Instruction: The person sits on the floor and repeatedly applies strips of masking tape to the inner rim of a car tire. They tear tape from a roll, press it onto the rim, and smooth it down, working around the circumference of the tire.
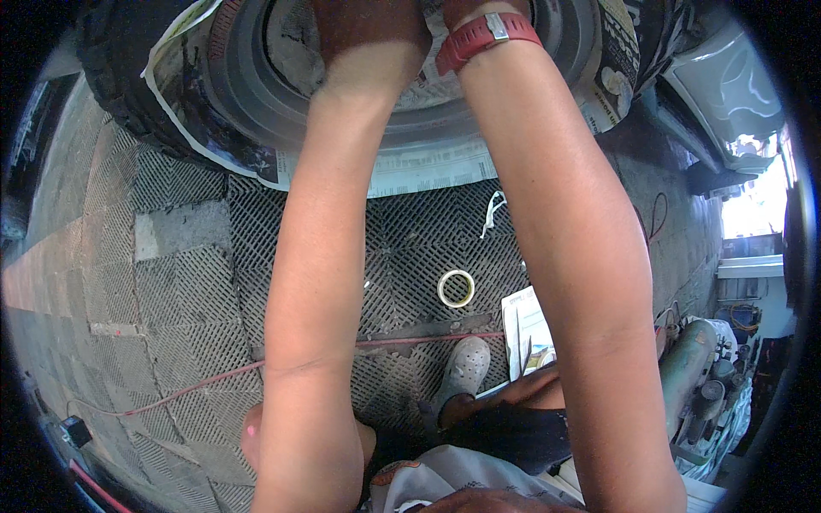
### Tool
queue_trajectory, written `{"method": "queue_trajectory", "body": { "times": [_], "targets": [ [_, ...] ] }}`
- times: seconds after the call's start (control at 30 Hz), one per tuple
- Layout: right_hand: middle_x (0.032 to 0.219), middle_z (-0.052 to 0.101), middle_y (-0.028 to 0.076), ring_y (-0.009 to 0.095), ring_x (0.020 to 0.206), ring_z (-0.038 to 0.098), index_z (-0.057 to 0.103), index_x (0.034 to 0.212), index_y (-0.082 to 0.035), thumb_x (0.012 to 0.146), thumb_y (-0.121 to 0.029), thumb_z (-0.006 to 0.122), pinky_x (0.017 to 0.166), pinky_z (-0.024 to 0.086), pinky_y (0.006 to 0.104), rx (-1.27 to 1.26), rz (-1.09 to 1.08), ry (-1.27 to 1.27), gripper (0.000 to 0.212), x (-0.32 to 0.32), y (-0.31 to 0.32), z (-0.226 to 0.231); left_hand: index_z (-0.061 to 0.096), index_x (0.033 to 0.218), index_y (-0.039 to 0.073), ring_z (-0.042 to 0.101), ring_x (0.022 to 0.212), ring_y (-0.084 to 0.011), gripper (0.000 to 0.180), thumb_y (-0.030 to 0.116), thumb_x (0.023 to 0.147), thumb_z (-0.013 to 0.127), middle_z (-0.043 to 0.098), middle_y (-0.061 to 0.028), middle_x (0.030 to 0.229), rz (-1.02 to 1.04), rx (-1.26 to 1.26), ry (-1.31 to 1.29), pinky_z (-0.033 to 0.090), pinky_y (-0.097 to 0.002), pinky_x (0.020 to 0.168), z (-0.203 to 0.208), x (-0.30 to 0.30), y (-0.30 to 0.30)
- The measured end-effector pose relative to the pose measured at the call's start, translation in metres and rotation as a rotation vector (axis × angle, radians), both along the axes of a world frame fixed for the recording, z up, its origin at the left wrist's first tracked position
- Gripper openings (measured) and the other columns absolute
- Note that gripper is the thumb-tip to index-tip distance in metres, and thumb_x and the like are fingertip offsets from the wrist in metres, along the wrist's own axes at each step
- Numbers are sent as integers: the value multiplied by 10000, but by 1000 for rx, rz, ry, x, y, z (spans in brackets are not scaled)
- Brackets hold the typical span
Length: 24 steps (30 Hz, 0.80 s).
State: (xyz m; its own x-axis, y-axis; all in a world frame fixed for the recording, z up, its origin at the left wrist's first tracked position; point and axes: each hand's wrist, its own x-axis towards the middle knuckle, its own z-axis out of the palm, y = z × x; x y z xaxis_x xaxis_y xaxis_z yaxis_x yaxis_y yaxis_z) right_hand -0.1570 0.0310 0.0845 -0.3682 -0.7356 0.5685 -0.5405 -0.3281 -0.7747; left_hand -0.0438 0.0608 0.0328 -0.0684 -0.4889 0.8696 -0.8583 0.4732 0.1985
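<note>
Both my forearms stretch up to a large wheel, whose grey rim (248, 94) sits inside a black knobbly tyre (107, 73). Printed paper sheets (428, 175) are tucked round the rim over the tyre. My left hand (374, 30) is over the middle of the wheel, its upper part dark and its fingers cut off by the top edge. My right hand (487, 8), above a red wristband (483, 38), is over the wheel too and almost wholly out of view. Whether either hand holds anything is hidden.
A tape roll (442, 289) and a torn white strip (491, 214) lie on the ribbed floor mats (188, 291). Folded printed paper (523, 318) is beside my right forearm. A red hose (188, 389) crosses the floor. A green tank (689, 368) stands at the right.
</note>
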Motion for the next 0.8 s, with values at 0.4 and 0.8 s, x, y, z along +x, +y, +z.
{"method": "queue_trajectory", "body": {
  "times": [0.4, 0.8],
  "targets": [
    [946, 721, 98, 199, 777, 644, 725, 1080, 2, 929, -171, 706, 695, 501, 352, 154, 166, -734, 231, 22, 20, 18, 659, 1326, 71, 411, 1455, -364, 439, 87, 895, 580, 529, -137, 1511, -155, -23, 14, 249, -609, 1221, 4, 10, 1],
    [1315, 673, 147, 264, 1117, 645, 630, 1355, 36, 1000, -223, 683, 984, 519, 384, -20, 303, -678, 443, 15, -8, -13, 645, 1368, 65, 388, 1465, -373, 485, 63, 888, 581, 515, -146, 1521, -102, -38, -25, 215, -623, 1239, -7, 18, 2]
  ]
}}
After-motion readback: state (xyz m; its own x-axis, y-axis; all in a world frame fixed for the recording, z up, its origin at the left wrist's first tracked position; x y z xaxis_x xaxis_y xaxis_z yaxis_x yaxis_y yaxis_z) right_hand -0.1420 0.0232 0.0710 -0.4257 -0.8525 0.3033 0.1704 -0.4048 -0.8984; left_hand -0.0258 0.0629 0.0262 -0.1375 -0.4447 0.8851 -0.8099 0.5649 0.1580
